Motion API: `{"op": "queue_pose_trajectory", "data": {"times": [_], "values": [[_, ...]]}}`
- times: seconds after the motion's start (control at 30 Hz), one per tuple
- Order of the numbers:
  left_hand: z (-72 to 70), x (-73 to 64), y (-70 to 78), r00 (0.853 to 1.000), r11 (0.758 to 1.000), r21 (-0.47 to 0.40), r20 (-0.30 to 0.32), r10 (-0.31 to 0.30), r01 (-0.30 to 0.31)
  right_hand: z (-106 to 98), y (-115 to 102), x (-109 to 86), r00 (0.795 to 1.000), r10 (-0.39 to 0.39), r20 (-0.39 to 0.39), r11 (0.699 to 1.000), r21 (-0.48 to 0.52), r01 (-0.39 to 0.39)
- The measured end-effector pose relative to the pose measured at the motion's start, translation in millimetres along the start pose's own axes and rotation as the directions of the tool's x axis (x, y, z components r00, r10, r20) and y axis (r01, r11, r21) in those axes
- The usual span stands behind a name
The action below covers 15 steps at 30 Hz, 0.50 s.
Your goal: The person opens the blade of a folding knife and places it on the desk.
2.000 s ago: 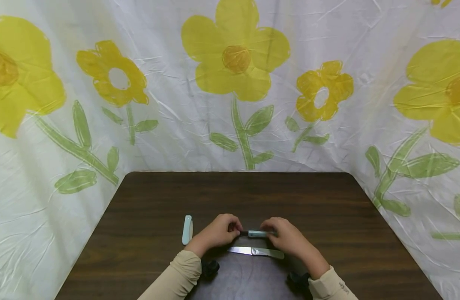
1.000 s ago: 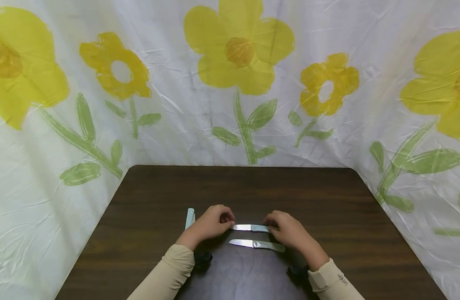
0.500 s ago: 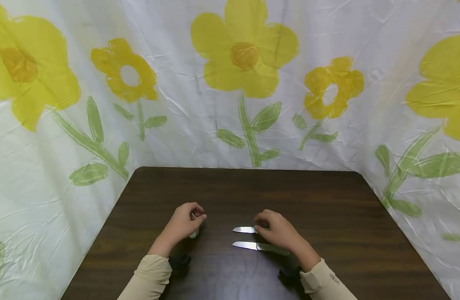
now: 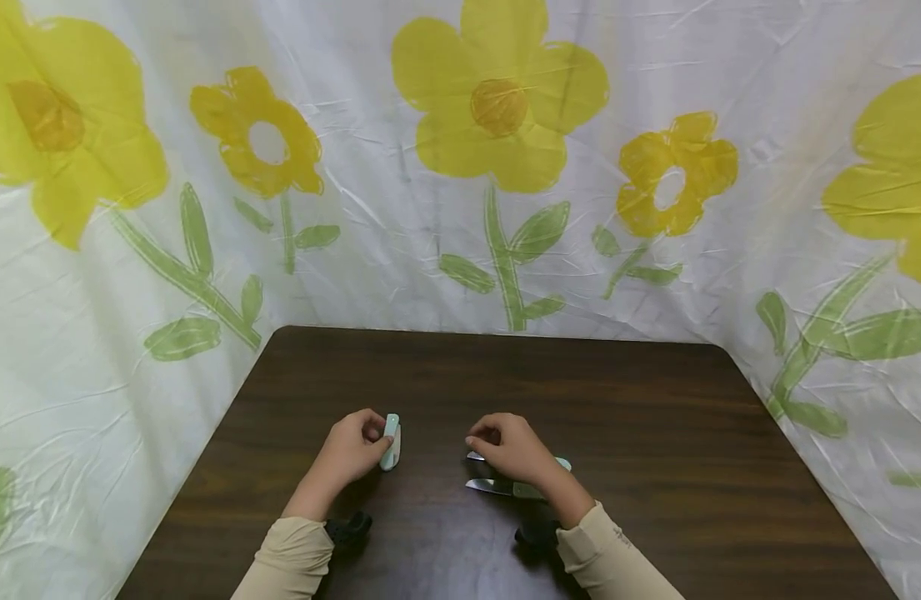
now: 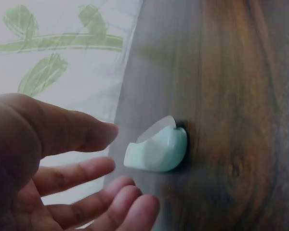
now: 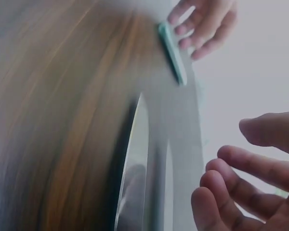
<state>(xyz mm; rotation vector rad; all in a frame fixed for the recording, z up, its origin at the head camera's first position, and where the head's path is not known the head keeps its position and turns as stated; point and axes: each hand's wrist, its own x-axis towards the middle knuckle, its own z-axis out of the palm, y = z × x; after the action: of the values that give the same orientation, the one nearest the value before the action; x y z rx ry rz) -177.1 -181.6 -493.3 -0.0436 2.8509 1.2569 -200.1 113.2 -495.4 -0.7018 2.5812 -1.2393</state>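
Observation:
A folded pocket knife [image 4: 389,446] with a pale mint handle lies on the table, its blade edge showing along one side. My left hand [image 4: 347,454] is right beside it, and the left wrist view shows thumb and fingers apart with a small gap to the knife. Two unfolded knives lie roughly parallel to the right, blades to the left. The nearer knife [image 4: 488,486] has a greenish handle. Over the farther knife [image 4: 563,463] hovers my right hand [image 4: 513,450], fingers loosely bent and holding nothing; it hides most of that knife.
The dark wooden table [image 4: 445,383] reaches back to a white cloth [image 4: 370,250] printed with yellow flowers. Black wrist cameras sit under both wrists, the left one [image 4: 347,529] and the right one [image 4: 537,537] close above the tabletop.
My left hand has left the farther knife's blade tip and moved left to the folded knife. My right hand has let go of the farther knife's handle and shifted left over its blade.

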Motion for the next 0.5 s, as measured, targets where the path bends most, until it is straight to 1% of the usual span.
{"op": "queue_pose_trajectory", "data": {"times": [0.17, 0.33, 0.43, 0.5], "values": [[0.2, -1.3, 2.3, 0.998, 0.999, 0.004, 0.022, -0.054, 0.054, 15, -12, 11.9, 0.999, 0.038, 0.031, 0.997, 0.059, -0.039], [-0.1, -1.7, 2.3, 0.998, 0.998, 0.020, 0.028, -0.062, 0.061, 34, -20, 25.5, 0.998, 0.061, 0.031, 0.995, 0.081, -0.063], [0.7, -2.1, 2.6, 0.997, 0.997, 0.015, 0.033, -0.075, 0.074, 44, -24, 33.7, 0.996, 0.073, 0.046, 0.995, 0.070, -0.077], [1.3, -2.5, 2.8, 0.996, 0.997, 0.011, 0.037, -0.082, 0.081, 50, -26, 38.6, 0.995, 0.077, 0.055, 0.993, 0.085, -0.082]]}}
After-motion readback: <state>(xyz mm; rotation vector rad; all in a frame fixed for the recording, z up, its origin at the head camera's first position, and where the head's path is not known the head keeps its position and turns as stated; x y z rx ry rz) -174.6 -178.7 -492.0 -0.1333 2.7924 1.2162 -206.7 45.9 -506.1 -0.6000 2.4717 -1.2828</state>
